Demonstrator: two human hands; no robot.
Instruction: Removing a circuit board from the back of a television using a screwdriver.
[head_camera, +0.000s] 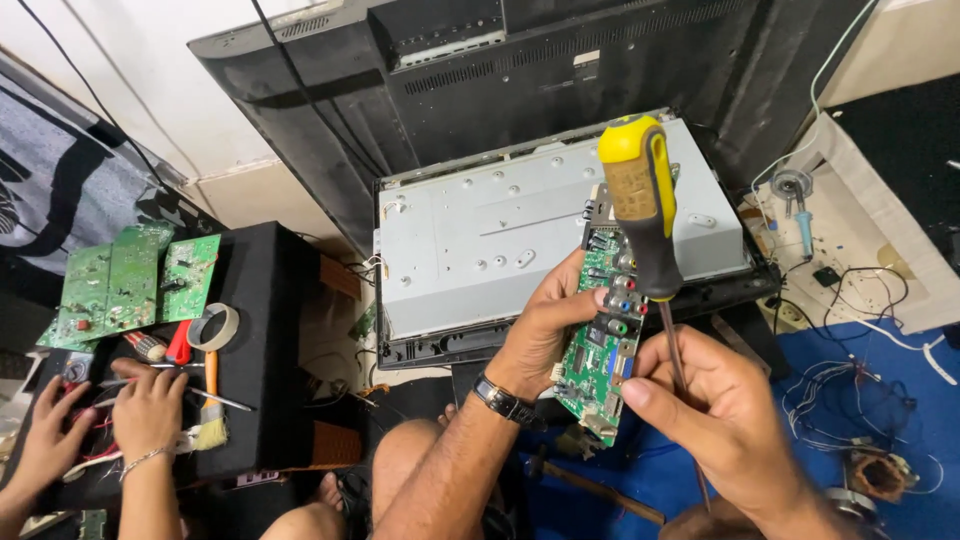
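Screwdriver (640, 205): yellow-and-black handle, dark shaft. Circuit board (600, 335): green, with red, blue, green, white sockets. Metal panel (500, 235): pale grey, inside black frame. Back cover (520, 90): black. Three boards (135, 280) at left: green. Tape roll (213, 327): beige. Brush (210, 410): orange handle, pale bristles. Floor mat (800, 430): blue. Wristwatch (503, 402): black.

Green circuit board (597, 340) with coloured sockets, held upright, yellow-and-black-handled screwdriver (645, 215) just beside it, handle up

left hand (545, 335) raised, fingers curled, right hand (715, 405) clenched
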